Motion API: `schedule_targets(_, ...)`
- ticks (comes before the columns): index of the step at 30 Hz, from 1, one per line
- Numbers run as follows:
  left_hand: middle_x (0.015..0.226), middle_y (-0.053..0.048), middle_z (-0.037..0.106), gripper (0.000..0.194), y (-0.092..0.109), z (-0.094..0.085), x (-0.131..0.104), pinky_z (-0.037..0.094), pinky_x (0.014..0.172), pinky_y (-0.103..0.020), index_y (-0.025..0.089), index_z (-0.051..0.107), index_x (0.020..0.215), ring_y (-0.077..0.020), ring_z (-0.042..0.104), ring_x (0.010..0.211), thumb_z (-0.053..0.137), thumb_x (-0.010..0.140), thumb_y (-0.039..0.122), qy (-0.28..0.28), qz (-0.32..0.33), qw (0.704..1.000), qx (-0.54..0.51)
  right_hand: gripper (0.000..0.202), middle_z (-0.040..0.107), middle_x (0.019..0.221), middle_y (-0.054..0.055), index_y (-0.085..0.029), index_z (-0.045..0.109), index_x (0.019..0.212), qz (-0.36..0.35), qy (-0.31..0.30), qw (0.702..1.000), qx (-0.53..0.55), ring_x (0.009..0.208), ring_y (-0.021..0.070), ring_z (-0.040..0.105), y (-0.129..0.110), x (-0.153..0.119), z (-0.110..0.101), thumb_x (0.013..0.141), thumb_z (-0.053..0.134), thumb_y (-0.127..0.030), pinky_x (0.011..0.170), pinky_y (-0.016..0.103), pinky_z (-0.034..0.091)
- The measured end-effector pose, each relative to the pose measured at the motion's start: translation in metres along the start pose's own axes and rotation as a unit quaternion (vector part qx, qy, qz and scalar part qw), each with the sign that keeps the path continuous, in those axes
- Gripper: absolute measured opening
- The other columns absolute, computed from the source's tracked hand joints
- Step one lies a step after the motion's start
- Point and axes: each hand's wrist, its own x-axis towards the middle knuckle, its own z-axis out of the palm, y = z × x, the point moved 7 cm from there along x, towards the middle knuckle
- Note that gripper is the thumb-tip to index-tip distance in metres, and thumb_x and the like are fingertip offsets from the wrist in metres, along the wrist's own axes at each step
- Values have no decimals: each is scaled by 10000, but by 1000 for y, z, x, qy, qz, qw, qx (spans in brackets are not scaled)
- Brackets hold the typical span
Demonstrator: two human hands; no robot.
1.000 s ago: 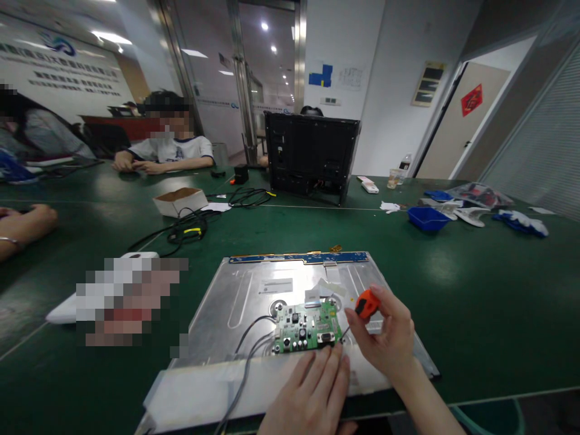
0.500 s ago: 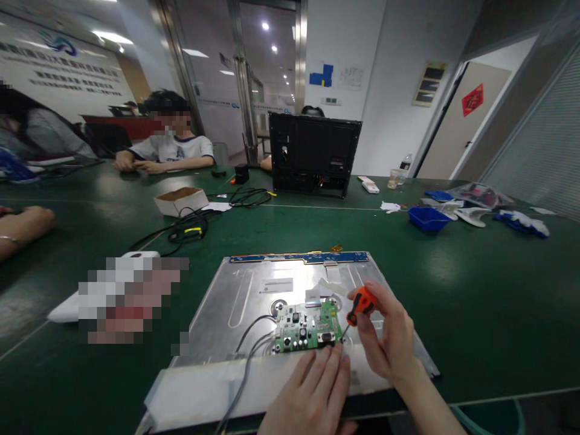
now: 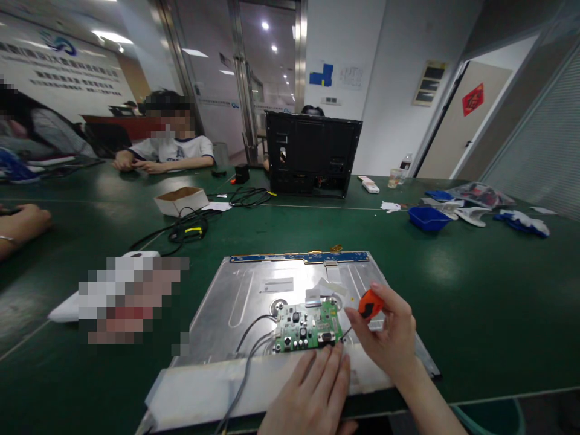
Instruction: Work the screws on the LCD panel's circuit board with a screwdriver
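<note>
A silver metal panel (image 3: 226, 308) lies on the green table with a green circuit board (image 3: 308, 323) on it. My right hand (image 3: 389, 332) grips an orange and black screwdriver (image 3: 370, 304), whose shaft slants down to the board's lower right corner. Flat on the panel's near white strip (image 3: 194, 389), my left hand (image 3: 312, 386) has its fingers stretched out, tips at the board's lower edge. Dark cables (image 3: 248, 368) run from the board's left side toward the near edge. A blue strip board (image 3: 299, 258) lines the panel's far edge.
A black monitor back (image 3: 312, 154) stands across the table. Left are an open box (image 3: 181, 201), coiled cables (image 3: 188, 226), a white object (image 3: 104, 290) and another person's hand (image 3: 29, 223). A blue tray (image 3: 428, 219) and gloves (image 3: 521, 222) lie at right.
My right hand has changed its hold on the screwdriver, and the handle has moved slightly right and tilted. The black monitor has shifted slightly. My left hand has stayed put.
</note>
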Motion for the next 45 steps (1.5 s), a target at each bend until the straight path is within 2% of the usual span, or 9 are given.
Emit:
schedule_targets(6, 1326, -120, 660, 561, 0, -3, 1, 370, 1023, -367, 92, 579, 1329, -250, 593, 1200, 384, 1049, 537, 12, -5, 1000, 6, 462, 613, 710, -31, -225, 416, 1414, -2, -43, 998, 36, 494, 136, 561, -2, 4, 3, 969, 536, -207, 453, 251, 507)
schedule_targets(13, 1338, -133, 650, 575, 0, -1, 1, 371, 1016, -366, 84, 562, 1343, -253, 594, 1198, 404, 1043, 548, -1, 0, 1000, 1, 521, 694, 955, 78, -202, 396, 1448, 16, -65, 995, 71, 656, 165, 658, 0, -1, 3, 937, 484, -144, 524, 270, 573)
schedule_targets(17, 1341, -137, 646, 583, 0, 0, 0, 366, 1018, -363, 79, 555, 1350, -251, 589, 1198, 410, 1039, 551, -1, -2, 1000, 0, 516, 695, 1006, 97, -199, 414, 1434, 27, -54, 997, 42, 645, 158, 657, 3, -4, 2, 930, 512, -149, 517, 268, 575)
schedule_targets(25, 1342, -134, 647, 573, -1, 0, 1, 370, 1015, -359, 82, 560, 1344, -250, 598, 1196, 398, 1042, 542, -3, 1, 1000, 1, 508, 621, 773, -12, -216, 428, 1401, 18, -29, 998, 46, 520, 131, 573, 3, -2, 4, 923, 581, -137, 478, 252, 541)
schedule_targets(35, 1382, -146, 618, 593, 0, 3, -2, 373, 1049, -375, 81, 519, 1409, -262, 559, 1254, 423, 1037, 534, -8, 2, 1000, -6, 464, 593, 722, -39, -237, 424, 1390, 7, -35, 999, 41, 485, 125, 557, 0, 1, 4, 952, 562, -175, 460, 245, 533)
schedule_targets(38, 1369, -145, 627, 590, 0, 2, -1, 376, 1037, -369, 78, 536, 1383, -260, 575, 1239, 422, 1036, 541, -7, 0, 1000, -8, 472, 615, 746, -21, -224, 419, 1402, 15, -47, 997, 52, 518, 135, 585, 1, 0, 4, 950, 549, -183, 475, 253, 545)
schedule_targets(42, 1349, -133, 643, 582, 0, 1, 0, 379, 1025, -362, 82, 556, 1356, -251, 593, 1211, 400, 1043, 547, -5, -2, 1000, -3, 480, 678, 917, 60, -198, 412, 1423, 27, -57, 996, 69, 589, 146, 639, 3, -3, 3, 953, 505, -170, 536, 291, 589)
schedule_targets(45, 1358, -135, 636, 591, 0, 1, -1, 376, 1030, -366, 89, 548, 1375, -251, 577, 1226, 401, 1042, 555, -10, -2, 1000, 1, 487, 685, 951, 72, -195, 413, 1426, 30, -59, 995, 79, 599, 147, 651, 3, -4, 2, 948, 491, -144, 545, 297, 598)
